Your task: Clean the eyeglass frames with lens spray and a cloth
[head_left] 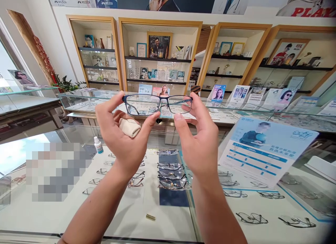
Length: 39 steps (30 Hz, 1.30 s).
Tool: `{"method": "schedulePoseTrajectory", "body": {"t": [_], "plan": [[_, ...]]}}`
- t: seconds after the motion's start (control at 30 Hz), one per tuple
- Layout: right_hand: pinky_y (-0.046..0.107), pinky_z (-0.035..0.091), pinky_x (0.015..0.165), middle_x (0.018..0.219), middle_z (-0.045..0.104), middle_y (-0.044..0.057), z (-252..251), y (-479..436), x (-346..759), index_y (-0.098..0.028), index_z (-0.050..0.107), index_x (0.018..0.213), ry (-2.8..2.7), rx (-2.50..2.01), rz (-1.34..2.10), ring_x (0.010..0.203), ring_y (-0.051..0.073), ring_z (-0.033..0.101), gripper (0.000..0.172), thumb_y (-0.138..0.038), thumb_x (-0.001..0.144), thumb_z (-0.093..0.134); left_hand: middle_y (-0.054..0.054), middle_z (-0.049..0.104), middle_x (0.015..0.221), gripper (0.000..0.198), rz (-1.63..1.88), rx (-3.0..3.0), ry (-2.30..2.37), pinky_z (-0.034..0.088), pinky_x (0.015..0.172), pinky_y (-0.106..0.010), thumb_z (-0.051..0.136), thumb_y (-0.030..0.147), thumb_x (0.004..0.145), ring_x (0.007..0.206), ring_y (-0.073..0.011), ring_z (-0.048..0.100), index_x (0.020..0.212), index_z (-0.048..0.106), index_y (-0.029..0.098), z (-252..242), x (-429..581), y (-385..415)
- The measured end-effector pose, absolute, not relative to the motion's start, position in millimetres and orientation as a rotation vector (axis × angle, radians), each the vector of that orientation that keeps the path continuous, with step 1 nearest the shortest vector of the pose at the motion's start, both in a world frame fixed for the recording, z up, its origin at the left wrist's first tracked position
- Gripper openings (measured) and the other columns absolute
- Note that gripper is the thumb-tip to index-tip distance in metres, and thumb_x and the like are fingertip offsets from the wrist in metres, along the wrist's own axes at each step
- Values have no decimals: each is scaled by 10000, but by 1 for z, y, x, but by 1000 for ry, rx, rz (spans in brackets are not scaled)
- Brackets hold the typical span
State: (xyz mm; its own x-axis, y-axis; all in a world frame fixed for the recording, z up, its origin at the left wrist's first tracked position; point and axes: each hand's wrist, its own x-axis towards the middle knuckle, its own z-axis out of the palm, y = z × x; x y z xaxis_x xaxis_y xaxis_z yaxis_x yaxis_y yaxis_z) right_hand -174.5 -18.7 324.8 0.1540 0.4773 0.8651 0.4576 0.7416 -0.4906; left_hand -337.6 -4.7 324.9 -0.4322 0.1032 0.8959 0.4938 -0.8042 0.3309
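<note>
I hold a pair of dark-framed glasses up in front of me with both hands. My left hand pinches the left lens rim between thumb and forefinger, and a folded beige cloth is tucked in its palm. My right hand grips the right rim and temple with thumb and fingers. Both lenses face me, level.
Below is a glass display counter with several pairs of glasses inside. A small white bottle stands on it at left, and a blue leaflet stand at right. A second counter and wooden wall shelves lie beyond.
</note>
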Motion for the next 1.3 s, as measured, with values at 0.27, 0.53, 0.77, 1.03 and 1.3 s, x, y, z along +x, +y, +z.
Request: {"method": "schedulePoseTrajectory", "body": {"t": [0.27, 0.53, 0.77, 1.03, 1.3], "plan": [[539, 660, 1021, 1553, 680, 133, 326, -19, -175, -321, 541, 1636, -1444, -784, -21, 1359, 329, 684, 598, -452, 1062, 649, -128, 590, 1531, 729, -2413, -1622, -916, 632, 1061, -496, 975, 500, 827, 1498, -354, 554, 1427, 601, 325, 322, -337, -5], [555, 641, 1051, 1489, 696, 122, 327, -20, -176, -324, 584, 1559, -1421, -784, -22, 1316, 310, 678, 535, -440, 1044, 671, -104, 667, 1323, 629, -2338, -1549, -945, 635, 977, -471, 950, 547, 846, 1334, -323, 651, 1343, 645, 312, 327, -335, -8], [550, 620, 1068, 1468, 697, 122, 328, -21, -177, -313, 591, 1518, -1428, -813, -12, 1295, 301, 681, 493, -442, 1047, 658, -100, 638, 1362, 640, -2353, -1559, -887, 613, 1009, -475, 966, 520, 833, 1337, -325, 643, 1349, 655, 304, 325, -336, -7], [532, 624, 1055, 1475, 693, 125, 326, -18, -177, -301, 589, 1504, -1451, -822, 3, 1272, 292, 687, 475, -453, 1057, 642, -115, 642, 1412, 733, -2303, -1538, -925, 613, 1064, -514, 982, 554, 798, 1385, -349, 616, 1394, 638, 303, 321, -335, -7], [649, 597, 1134, 1514, 646, 127, 327, -19, -181, -339, 548, 1570, -1377, -750, -197, 1405, 360, 635, 553, -418, 1038, 680, -124, 671, 1388, 689, -2376, -1694, -953, 619, 1023, -457, 941, 574, 850, 1401, -339, 628, 1402, 642, 290, 324, -341, 5]]}}
